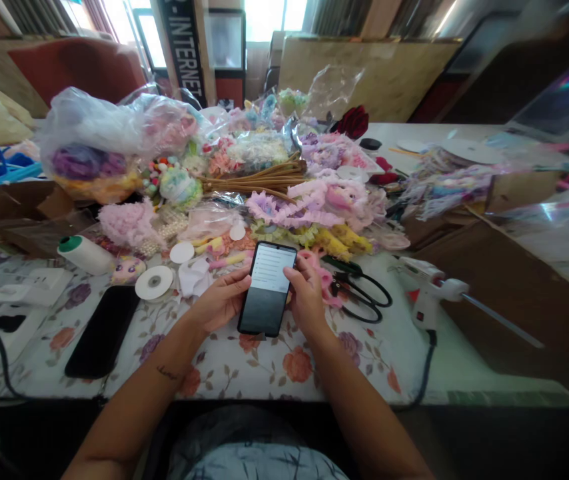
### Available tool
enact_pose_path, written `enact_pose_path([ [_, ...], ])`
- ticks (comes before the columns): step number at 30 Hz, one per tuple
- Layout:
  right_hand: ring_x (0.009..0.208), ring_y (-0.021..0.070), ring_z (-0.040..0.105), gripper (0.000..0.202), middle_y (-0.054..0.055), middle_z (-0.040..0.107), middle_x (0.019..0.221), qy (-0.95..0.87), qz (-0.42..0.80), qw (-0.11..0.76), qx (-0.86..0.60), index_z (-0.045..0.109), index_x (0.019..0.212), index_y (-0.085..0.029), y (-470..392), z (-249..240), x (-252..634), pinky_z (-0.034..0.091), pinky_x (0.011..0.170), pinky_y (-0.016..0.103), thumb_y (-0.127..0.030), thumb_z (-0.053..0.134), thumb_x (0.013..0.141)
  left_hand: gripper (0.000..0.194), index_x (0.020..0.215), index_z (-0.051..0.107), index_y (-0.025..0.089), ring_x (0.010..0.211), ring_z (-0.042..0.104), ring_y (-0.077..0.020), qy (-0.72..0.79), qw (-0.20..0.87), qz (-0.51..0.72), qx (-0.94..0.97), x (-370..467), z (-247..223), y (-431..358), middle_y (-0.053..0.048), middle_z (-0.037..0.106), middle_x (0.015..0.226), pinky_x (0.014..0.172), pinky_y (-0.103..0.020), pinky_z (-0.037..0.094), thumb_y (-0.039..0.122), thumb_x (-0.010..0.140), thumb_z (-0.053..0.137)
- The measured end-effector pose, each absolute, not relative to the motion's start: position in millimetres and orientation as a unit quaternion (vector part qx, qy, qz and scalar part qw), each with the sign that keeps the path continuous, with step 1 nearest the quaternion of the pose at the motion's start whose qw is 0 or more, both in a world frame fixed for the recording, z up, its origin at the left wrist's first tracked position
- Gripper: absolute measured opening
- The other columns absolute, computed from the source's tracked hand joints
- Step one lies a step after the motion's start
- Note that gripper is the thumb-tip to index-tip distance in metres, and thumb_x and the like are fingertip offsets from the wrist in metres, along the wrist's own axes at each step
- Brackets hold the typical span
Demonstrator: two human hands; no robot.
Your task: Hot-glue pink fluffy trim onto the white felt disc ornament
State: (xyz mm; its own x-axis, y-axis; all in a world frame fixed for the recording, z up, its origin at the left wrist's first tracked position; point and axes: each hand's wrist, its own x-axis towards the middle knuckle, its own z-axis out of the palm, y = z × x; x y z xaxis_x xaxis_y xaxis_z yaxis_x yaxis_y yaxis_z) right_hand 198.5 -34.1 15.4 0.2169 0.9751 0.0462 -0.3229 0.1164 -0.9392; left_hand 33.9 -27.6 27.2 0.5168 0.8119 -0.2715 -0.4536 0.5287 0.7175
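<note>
A smartphone (266,288) with a lit screen is held upright between both hands, above the flowered tablecloth (244,373). My left hand (224,300) grips its left edge, the thumb along the side. From the right, my right hand (307,297) holds the other edge, its thumb at the screen. White text panels fill the upper screen; the lower part is dark grey. Just beyond my right hand lie black-handled scissors (364,297) and a pink fuzzy strip (327,273). Left of my left hand are a white ribbon piece (194,277) and a ribbon spool (154,283).
A second phone (102,331), its screen dark, lies left by a thread cone (84,255) and a power strip (9,333). A glue gun (429,287) stands right, beside a cardboard box (504,287). Behind is a heap of pastel trims and brown stems (254,179).
</note>
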Motion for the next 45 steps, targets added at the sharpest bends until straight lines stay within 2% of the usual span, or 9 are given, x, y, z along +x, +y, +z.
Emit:
enact_pose_path([
  [6, 0.098, 0.0252, 0.067, 0.025, 0.003, 0.074, 0.099, -0.368, 0.502, 0.648, -0.438, 0.069, 0.098, -0.021, -34, 13, 199, 0.051, 0.093, 0.040, -0.030, 0.066, 0.075, 0.035, 0.114, 0.072, 0.017, 0.092, 0.070, -0.0194, 0.299, 0.823, 0.387, 0.289, 34, 26, -28, -0.009, 0.075, 0.108, 0.078, -0.026, 0.053, 0.019, 0.079, 0.074],
  [13, 0.101, 0.0261, 0.067, 0.026, 0.003, 0.074, 0.102, -0.380, 0.504, 0.649, -0.424, 0.068, 0.097, -0.022, -33, 14, 198, 0.051, 0.093, 0.041, -0.030, 0.070, 0.073, 0.031, 0.111, 0.073, 0.016, 0.084, 0.071, -0.0179, 0.299, 0.827, 0.389, 0.275, 33, 24, -26, -0.009, 0.077, 0.100, 0.078, -0.026, 0.052, 0.018, 0.080, 0.073],
  [19, 0.100, 0.0256, 0.067, 0.034, 0.004, 0.074, 0.105, -0.393, 0.515, 0.635, -0.420, 0.067, 0.103, -0.022, -36, 18, 198, 0.052, 0.089, 0.039, -0.027, 0.073, 0.070, 0.032, 0.113, 0.072, 0.016, 0.084, 0.071, -0.0187, 0.301, 0.825, 0.393, 0.273, 32, 24, -26, -0.009, 0.076, 0.102, 0.077, -0.027, 0.052, 0.018, 0.081, 0.072],
  [26, 0.095, 0.0249, 0.069, 0.026, 0.004, 0.075, 0.099, -0.367, 0.502, 0.645, -0.444, 0.069, 0.098, -0.021, -34, 17, 197, 0.053, 0.087, 0.038, -0.032, 0.070, 0.074, 0.032, 0.112, 0.072, 0.016, 0.081, 0.071, -0.0178, 0.294, 0.830, 0.386, 0.275, 33, 24, -26, -0.009, 0.076, 0.101, 0.074, -0.026, 0.052, 0.018, 0.081, 0.072],
  [36, 0.086, 0.0216, 0.069, 0.021, 0.001, 0.075, 0.088, -0.351, 0.491, 0.647, -0.464, 0.071, 0.088, -0.020, -29, 5, 200, 0.054, 0.080, 0.033, -0.039, 0.066, 0.081, 0.035, 0.115, 0.071, 0.016, 0.095, 0.070, -0.0203, 0.294, 0.829, 0.380, 0.287, 33, 22, -26, -0.009, 0.074, 0.111, 0.082, -0.027, 0.051, 0.019, 0.080, 0.073],
  [39, 0.091, 0.0231, 0.069, 0.021, 0.002, 0.075, 0.092, -0.353, 0.500, 0.650, -0.451, 0.071, 0.091, -0.020, -30, 8, 200, 0.054, 0.083, 0.035, -0.038, 0.065, 0.081, 0.035, 0.115, 0.071, 0.016, 0.095, 0.070, -0.0206, 0.295, 0.829, 0.379, 0.286, 33, 22, -26, -0.010, 0.075, 0.109, 0.082, -0.027, 0.051, 0.020, 0.080, 0.073],
  [42, 0.101, 0.0247, 0.068, 0.025, 0.003, 0.075, 0.101, -0.375, 0.513, 0.642, -0.429, 0.069, 0.098, -0.021, -34, 14, 198, 0.052, 0.091, 0.038, -0.032, 0.070, 0.075, 0.035, 0.115, 0.071, 0.015, 0.094, 0.070, -0.0212, 0.299, 0.827, 0.385, 0.282, 32, 22, -25, -0.010, 0.075, 0.106, 0.080, -0.027, 0.051, 0.020, 0.080, 0.073],
  [45, 0.104, 0.0258, 0.067, 0.032, 0.004, 0.074, 0.105, -0.396, 0.508, 0.636, -0.425, 0.067, 0.102, -0.022, -36, 18, 197, 0.052, 0.091, 0.039, -0.030, 0.074, 0.072, 0.037, 0.117, 0.069, 0.015, 0.094, 0.070, -0.0222, 0.292, 0.826, 0.389, 0.284, 31, 21, -25, -0.011, 0.075, 0.106, 0.081, -0.028, 0.051, 0.020, 0.081, 0.072],
])
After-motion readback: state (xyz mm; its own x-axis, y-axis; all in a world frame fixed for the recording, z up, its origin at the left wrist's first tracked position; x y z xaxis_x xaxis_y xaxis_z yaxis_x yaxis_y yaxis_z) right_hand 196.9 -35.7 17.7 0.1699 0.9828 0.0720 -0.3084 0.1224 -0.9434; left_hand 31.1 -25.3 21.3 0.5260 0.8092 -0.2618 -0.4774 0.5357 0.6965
